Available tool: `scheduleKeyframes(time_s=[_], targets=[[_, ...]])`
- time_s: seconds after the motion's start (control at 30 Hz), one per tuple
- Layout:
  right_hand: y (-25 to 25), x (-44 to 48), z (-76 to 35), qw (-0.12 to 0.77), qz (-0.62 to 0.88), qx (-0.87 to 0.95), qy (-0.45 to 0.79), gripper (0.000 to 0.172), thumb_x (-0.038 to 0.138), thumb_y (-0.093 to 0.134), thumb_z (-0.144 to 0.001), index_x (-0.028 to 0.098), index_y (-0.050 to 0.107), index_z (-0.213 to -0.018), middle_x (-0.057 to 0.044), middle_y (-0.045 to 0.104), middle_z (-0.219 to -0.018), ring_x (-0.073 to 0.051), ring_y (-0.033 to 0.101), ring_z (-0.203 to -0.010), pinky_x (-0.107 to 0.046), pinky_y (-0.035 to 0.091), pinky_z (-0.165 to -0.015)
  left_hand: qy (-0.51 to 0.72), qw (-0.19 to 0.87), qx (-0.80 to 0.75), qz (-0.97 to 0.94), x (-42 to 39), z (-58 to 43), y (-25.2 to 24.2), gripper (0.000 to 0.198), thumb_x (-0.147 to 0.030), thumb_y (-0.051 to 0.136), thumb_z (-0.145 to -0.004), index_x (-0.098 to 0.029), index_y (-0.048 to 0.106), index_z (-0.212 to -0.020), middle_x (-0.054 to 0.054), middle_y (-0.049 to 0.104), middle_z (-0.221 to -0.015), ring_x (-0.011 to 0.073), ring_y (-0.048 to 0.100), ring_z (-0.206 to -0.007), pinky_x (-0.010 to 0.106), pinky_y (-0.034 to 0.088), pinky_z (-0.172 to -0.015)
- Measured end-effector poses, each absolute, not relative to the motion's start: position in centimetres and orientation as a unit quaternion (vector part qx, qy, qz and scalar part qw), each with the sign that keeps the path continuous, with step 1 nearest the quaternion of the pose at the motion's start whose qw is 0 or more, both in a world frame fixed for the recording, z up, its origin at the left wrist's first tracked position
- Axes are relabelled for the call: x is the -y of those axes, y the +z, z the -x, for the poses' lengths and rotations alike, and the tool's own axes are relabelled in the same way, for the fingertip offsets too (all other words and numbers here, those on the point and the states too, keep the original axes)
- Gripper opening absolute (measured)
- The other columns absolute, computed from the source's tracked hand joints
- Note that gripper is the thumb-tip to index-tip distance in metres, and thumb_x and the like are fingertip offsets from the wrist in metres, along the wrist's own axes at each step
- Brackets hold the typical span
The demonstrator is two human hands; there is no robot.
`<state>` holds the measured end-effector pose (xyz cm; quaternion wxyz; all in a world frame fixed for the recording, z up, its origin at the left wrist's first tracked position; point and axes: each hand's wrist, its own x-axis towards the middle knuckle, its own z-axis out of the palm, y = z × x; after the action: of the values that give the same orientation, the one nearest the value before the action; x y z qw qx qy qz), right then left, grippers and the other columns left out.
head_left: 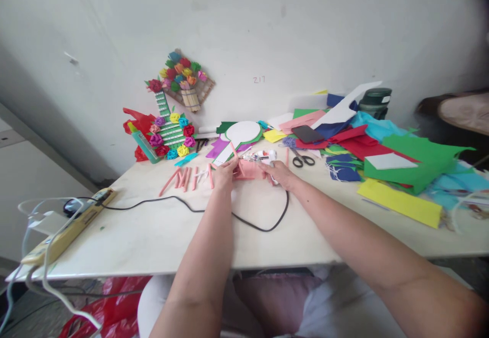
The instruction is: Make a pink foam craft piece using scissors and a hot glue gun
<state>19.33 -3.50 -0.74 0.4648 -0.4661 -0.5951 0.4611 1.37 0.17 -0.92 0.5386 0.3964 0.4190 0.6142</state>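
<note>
My right hand point(278, 173) is wrapped round a white hot glue gun point(269, 157), whose nozzle points left. Its black cord loops over the table toward the left. In my left hand point(226, 173) is a thin pink paper strip point(236, 156), pinched and standing up at a slant. Between the hands lies a pink paper sheet point(251, 171) on the table. Left of my left hand, several rolled pink paper pieces point(186, 179) are laid out. Just behind the hands is a round white card with a handle point(243, 132), edged in green.
Black scissors point(303, 161) and a dark phone point(307, 134) sit to the right, beside piled coloured sheets point(424, 160). A paper-flower decoration point(171, 132) and a green glue bottle point(145, 144) stand at the back left. A yellow power strip point(71, 226) lies on the left edge.
</note>
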Motion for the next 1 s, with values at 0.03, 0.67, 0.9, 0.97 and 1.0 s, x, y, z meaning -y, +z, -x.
scheduleKeyframes(time_s=[0.03, 0.67, 0.9, 0.97, 1.0], targets=[[-0.79, 3.46, -19.34, 0.465, 0.465, 0.594, 0.463, 0.048, 0.058, 0.059, -0.072, 0.015, 0.052, -0.053, 0.002, 0.047, -0.036, -0.006, 0.039, -0.029, -0.021, 0.032, -0.035, 0.614, 0.537, -0.42, -0.397, -0.16, -1.37, -0.91, 0.036, -0.038, 0.079, -0.048, -0.012, 0.065, -0.068, 0.002, 0.058, -0.06, 0.0091, 0.052, -0.052, 0.023, 0.042, -0.049], [-0.71, 3.54, -19.17, 0.441, 0.481, 0.602, 0.461, 0.047, 0.058, 0.058, -0.072, 0.015, 0.05, -0.053, 0.003, 0.047, -0.038, -0.006, 0.04, -0.029, -0.019, 0.029, -0.033, 0.638, 0.513, -0.429, -0.382, -0.01, -1.03, -0.56, 0.037, -0.038, 0.079, -0.046, -0.012, 0.064, -0.067, 0.001, 0.056, -0.059, 0.0085, 0.05, -0.052, 0.023, 0.042, -0.051], [-0.19, 3.99, -18.96, 0.436, 0.49, 0.601, 0.457, 0.047, 0.058, 0.058, -0.071, 0.016, 0.049, -0.053, 0.002, 0.047, -0.037, -0.006, 0.04, -0.03, -0.019, 0.029, -0.032, 0.643, 0.503, -0.436, -0.378, 0.15, -0.95, -0.29, 0.039, -0.04, 0.079, -0.046, -0.012, 0.062, -0.067, 0.0, 0.055, -0.059, 0.0078, 0.05, -0.051, 0.024, 0.042, -0.052], [-0.21, 3.99, -18.95, 0.434, 0.488, 0.603, 0.458, 0.047, 0.058, 0.058, -0.072, 0.016, 0.049, -0.053, 0.003, 0.045, -0.035, -0.007, 0.04, -0.03, -0.019, 0.029, -0.032, 0.644, 0.502, -0.438, -0.376, 0.19, -0.92, -0.23, 0.037, -0.039, 0.079, -0.046, -0.012, 0.062, -0.067, 0.0, 0.055, -0.059, 0.0078, 0.05, -0.051, 0.024, 0.043, -0.053], [-0.23, 3.99, -18.95, 0.433, 0.487, 0.604, 0.459, 0.047, 0.058, 0.057, -0.072, 0.016, 0.048, -0.053, 0.003, 0.044, -0.035, -0.007, 0.04, -0.03, -0.019, 0.029, -0.032, 0.645, 0.502, -0.438, -0.375, 0.2, -0.91, -0.2, 0.036, -0.038, 0.078, -0.047, -0.012, 0.063, -0.067, 0.0, 0.055, -0.059, 0.0078, 0.05, -0.051, 0.024, 0.043, -0.053]])
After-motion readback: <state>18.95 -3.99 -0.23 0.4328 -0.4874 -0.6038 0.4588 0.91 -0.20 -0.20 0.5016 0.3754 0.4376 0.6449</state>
